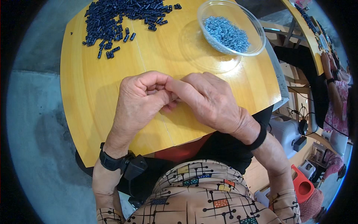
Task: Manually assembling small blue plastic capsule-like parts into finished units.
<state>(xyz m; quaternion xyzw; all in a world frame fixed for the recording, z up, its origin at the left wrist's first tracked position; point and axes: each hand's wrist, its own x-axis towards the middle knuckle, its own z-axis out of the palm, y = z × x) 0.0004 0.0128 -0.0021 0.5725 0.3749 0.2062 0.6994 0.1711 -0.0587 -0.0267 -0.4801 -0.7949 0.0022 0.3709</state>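
Note:
My left hand (140, 102) and my right hand (209, 99) meet over the near middle of a yellow wooden table (100, 123). Both are closed, with thumbs and forefingers pinched together at the same spot. Whatever sits between the fingertips is hidden by the fingers. Beyond my left hand spreads a heap of small black plastic pieces (112, 20), several of them lying loose at its near edge. A clear round plastic bowl (255, 43) stands beyond my right hand. Inside it is a pile of small shiny silvery metal parts (225, 33).
Past the table's right edge are a grey-white plastic box (285, 130), dark cables and a red plastic stool (301, 186). Farther right, a person in a pink patterned top (337, 97) works at another table (305, 33). Grey floor (35, 112) lies to the left.

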